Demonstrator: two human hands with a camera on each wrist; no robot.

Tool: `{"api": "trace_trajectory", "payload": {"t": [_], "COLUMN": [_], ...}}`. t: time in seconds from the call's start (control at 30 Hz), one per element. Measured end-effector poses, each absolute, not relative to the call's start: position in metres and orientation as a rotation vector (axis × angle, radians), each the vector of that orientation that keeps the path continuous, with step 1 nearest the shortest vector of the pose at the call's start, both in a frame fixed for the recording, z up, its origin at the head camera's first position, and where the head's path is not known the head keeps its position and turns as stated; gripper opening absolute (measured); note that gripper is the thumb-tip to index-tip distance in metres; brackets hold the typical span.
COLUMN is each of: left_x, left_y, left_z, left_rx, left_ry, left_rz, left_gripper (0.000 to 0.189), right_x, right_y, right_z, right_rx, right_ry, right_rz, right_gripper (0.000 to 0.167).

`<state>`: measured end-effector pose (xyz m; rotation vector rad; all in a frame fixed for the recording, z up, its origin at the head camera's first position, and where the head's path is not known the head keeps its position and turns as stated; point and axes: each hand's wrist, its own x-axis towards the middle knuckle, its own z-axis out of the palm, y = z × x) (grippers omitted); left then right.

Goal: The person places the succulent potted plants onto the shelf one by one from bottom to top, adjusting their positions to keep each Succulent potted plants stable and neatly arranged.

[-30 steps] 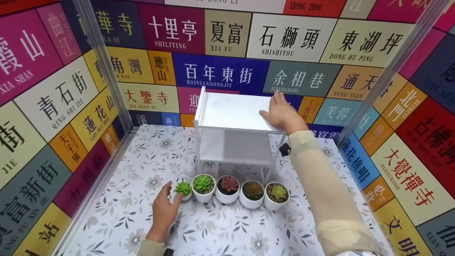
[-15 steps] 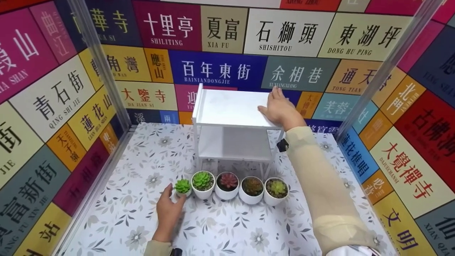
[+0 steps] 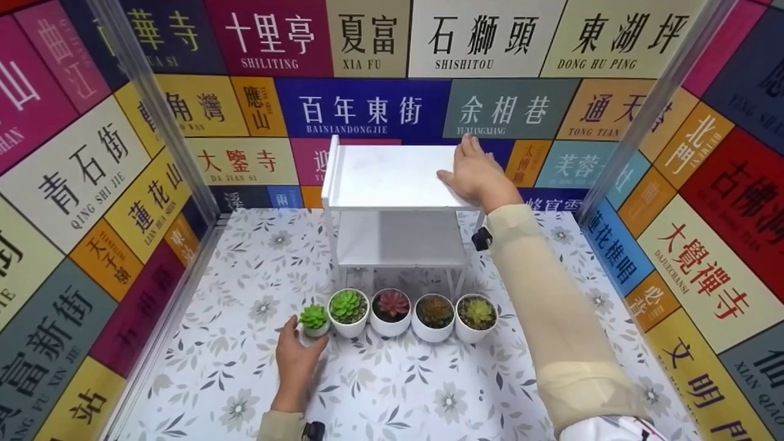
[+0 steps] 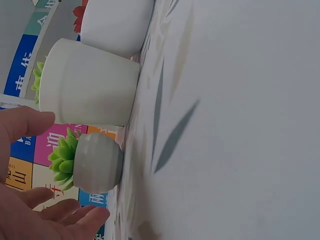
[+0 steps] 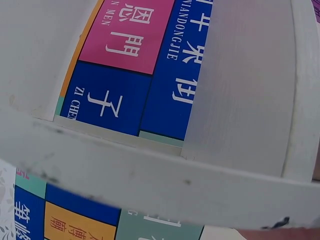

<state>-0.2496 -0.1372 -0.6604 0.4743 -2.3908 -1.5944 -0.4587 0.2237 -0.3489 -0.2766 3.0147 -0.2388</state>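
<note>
The smallest succulent, bright green in a little grey pot (image 3: pixel 314 324), stands at the left end of a row on the patterned cloth. My left hand (image 3: pixel 296 361) reaches up to it from the front, thumb on its right side and fingers on its left. In the left wrist view, the thumb and spread fingers (image 4: pixel 82 222) frame the ribbed pot (image 4: pixel 97 162) with a gap showing around it. My right hand (image 3: pixel 481 174) lies over the right edge of the white two-tier shelf (image 3: pixel 392 174), thumb on the top board and fingers straight along the edge.
Several larger white pots run rightward: a green succulent (image 3: pixel 348 312), a red one (image 3: pixel 391 312), a brownish one (image 3: pixel 435 317) and a yellow-green one (image 3: pixel 476 317). They stand close before the shelf's legs. Colourful sign-printed walls (image 3: pixel 373 110) enclose the back and sides.
My left hand has moved forward and right, bringing its thumb and fingers around the smallest pot. The right hand stays on the shelf top. The head view has shifted slightly.
</note>
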Motion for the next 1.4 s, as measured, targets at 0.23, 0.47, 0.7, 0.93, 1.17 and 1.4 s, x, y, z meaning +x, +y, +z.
{"api": "trace_trajectory", "payload": {"t": [0.23,0.47,0.7,0.93,1.17,1.4], "left_x": [-0.25,-0.253,-0.258,-0.269,-0.289,-0.295], "left_y": [-0.141,-0.144,-0.142,-0.145,-0.145,-0.149], "left_z": [-0.664,-0.668,-0.67,-0.672,-0.675,-0.677], "left_rx": [0.52,0.484,0.484,0.537,0.522,0.479], "left_ry": [-2.398,-2.425,-2.39,-2.463,-2.493,-2.508], "left_rz": [-1.616,-1.556,-1.572,-1.531,-1.538,-1.465], "left_gripper": [0.092,0.096,0.096,0.099,0.092,0.078], "right_x": [-0.458,-0.456,-0.456,-0.456,-0.459,-0.463], "right_y": [0.217,0.213,0.213,0.215,0.221,0.221], "right_z": [-0.351,-0.357,-0.358,-0.359,-0.349,-0.348], "right_rx": [-0.291,-0.3,-0.301,-0.329,-0.309,-0.329], "right_ry": [3.003,2.99,2.988,2.974,2.967,2.955], "right_rz": [-0.23,-0.243,-0.27,-0.248,-0.248,-0.218], "right_gripper": [0.09,0.091,0.092,0.095,0.095,0.095]}}
